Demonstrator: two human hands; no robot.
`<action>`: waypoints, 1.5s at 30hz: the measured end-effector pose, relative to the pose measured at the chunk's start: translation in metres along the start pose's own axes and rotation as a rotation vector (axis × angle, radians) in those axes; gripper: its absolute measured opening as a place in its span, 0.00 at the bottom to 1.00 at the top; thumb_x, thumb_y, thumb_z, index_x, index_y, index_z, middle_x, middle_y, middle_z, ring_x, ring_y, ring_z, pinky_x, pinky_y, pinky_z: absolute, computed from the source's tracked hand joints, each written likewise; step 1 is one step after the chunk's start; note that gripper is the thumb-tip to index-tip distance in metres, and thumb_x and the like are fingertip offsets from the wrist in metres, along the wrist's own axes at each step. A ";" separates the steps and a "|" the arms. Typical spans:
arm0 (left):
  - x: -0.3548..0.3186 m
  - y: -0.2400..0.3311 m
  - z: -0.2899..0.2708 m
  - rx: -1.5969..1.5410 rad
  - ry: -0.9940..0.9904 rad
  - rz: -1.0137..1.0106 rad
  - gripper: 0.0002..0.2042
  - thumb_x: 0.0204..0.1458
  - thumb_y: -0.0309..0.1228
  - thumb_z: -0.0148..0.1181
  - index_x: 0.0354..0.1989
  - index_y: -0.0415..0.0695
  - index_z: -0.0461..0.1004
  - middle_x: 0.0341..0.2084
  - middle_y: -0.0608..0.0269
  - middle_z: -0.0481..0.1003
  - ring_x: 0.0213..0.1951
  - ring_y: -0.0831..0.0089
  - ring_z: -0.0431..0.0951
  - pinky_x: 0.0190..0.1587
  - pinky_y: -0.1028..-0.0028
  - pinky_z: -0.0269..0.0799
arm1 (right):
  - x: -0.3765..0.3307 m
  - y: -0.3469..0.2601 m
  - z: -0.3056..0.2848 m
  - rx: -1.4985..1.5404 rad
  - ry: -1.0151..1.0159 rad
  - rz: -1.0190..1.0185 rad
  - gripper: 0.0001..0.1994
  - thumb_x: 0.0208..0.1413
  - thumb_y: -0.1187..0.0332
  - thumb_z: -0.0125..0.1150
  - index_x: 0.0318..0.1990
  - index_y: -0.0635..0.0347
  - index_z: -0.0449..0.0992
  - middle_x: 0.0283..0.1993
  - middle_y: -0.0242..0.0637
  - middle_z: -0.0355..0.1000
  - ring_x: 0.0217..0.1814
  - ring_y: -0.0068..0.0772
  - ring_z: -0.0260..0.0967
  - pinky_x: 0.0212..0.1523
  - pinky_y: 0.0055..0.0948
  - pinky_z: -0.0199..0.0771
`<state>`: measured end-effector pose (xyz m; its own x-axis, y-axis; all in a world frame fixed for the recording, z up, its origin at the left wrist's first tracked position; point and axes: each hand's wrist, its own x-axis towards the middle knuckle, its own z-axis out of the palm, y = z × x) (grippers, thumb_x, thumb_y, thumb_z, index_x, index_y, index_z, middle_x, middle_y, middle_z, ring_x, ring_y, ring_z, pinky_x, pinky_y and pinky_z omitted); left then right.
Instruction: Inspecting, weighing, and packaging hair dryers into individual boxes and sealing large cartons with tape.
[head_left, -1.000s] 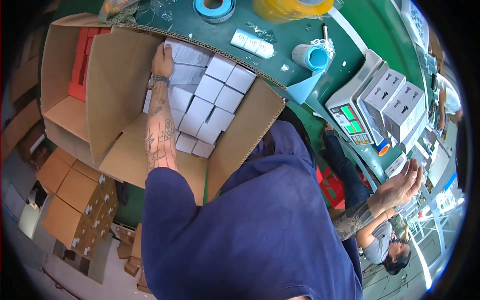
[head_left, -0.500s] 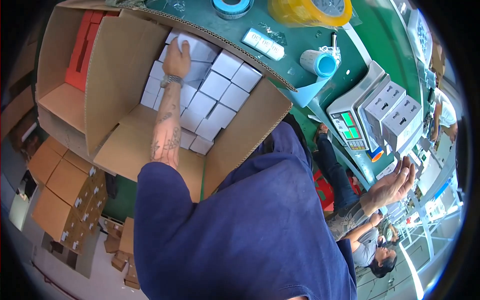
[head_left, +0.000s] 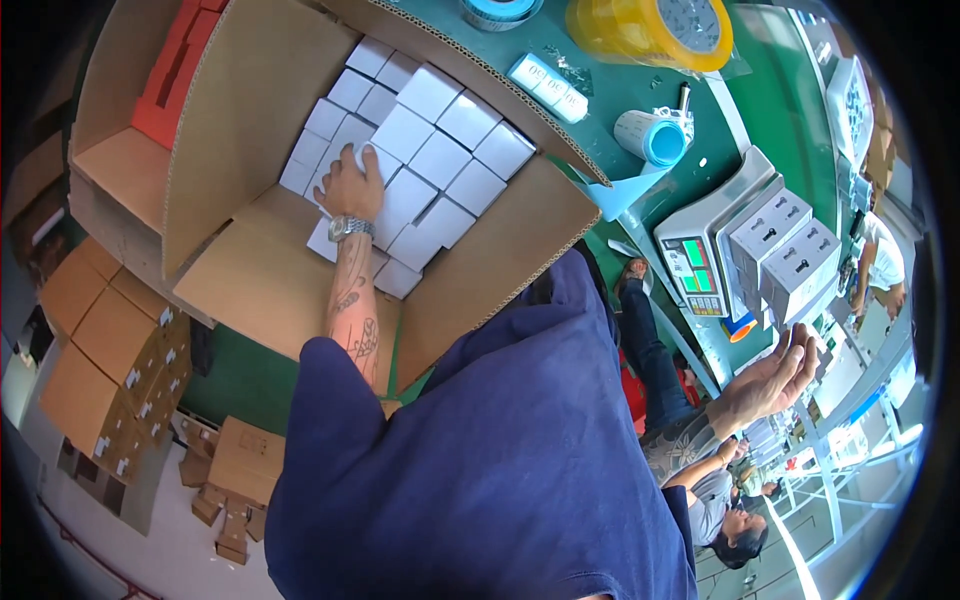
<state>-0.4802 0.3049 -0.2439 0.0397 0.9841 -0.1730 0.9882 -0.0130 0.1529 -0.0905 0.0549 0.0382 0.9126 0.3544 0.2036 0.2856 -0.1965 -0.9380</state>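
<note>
Here the left hand (head_left: 352, 190) reaches splay-fingered over white boxes (head_left: 405, 134), the right hand (head_left: 762, 388) loosely cupped and free.

The person wears a navy-blue short-sleeved fabric shirt (head_left: 480, 450) and a silver metal-link watch (head_left: 350, 227). Dark line tattoos (head_left: 367, 337) mark the left forearm (head_left: 352, 300), denser floral markings (head_left: 682, 450) the right.

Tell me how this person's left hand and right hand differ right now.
The left hand lies over white boxes inside the carton, while the right hand is outside it, seen below the weighing scale. The left hand is spread; the right hand is gently curled. A metal-banded watch shows at the left hand's wrist, but none shows at the right hand's. Both hands are bare, and neither seems to be lifting anything.
</note>
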 end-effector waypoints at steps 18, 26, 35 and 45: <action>0.074 -0.063 -0.009 -0.346 -0.417 -0.243 0.31 0.57 0.59 0.36 0.52 0.49 0.74 0.51 0.58 0.75 0.50 0.50 0.72 0.52 0.62 0.66 | 0.000 -0.003 0.025 -0.062 -0.164 -0.035 0.10 0.65 0.69 0.48 0.49 0.59 0.72 0.50 0.44 0.71 0.59 0.38 0.66 0.64 0.42 0.60; -0.012 -0.052 0.007 -0.430 -0.094 0.030 0.22 0.56 0.51 0.45 0.41 0.46 0.76 0.37 0.53 0.77 0.40 0.51 0.75 0.46 0.57 0.67 | 0.001 -0.005 0.022 -0.055 -0.169 -0.053 0.11 0.65 0.68 0.49 0.50 0.58 0.72 0.50 0.44 0.71 0.58 0.39 0.66 0.63 0.41 0.60; -0.035 -0.083 0.027 -0.052 0.012 -0.147 0.23 0.53 0.53 0.48 0.44 0.46 0.73 0.35 0.51 0.77 0.38 0.51 0.75 0.43 0.53 0.67 | 0.001 0.000 0.025 -0.091 -0.134 0.016 0.11 0.65 0.67 0.48 0.50 0.59 0.72 0.51 0.45 0.70 0.58 0.39 0.65 0.63 0.42 0.60; 0.026 -0.124 0.005 -0.349 -0.307 -0.282 0.28 0.55 0.60 0.38 0.46 0.48 0.71 0.43 0.51 0.76 0.44 0.46 0.73 0.46 0.58 0.68 | 0.004 -0.004 0.041 -0.084 -0.259 -0.045 0.12 0.65 0.66 0.48 0.50 0.61 0.71 0.52 0.45 0.70 0.59 0.39 0.65 0.64 0.43 0.60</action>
<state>-0.6011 0.3312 -0.2723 -0.1268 0.8433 -0.5223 0.8610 0.3550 0.3641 -0.0996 0.0946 0.0314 0.7966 0.5841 0.1557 0.3572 -0.2470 -0.9008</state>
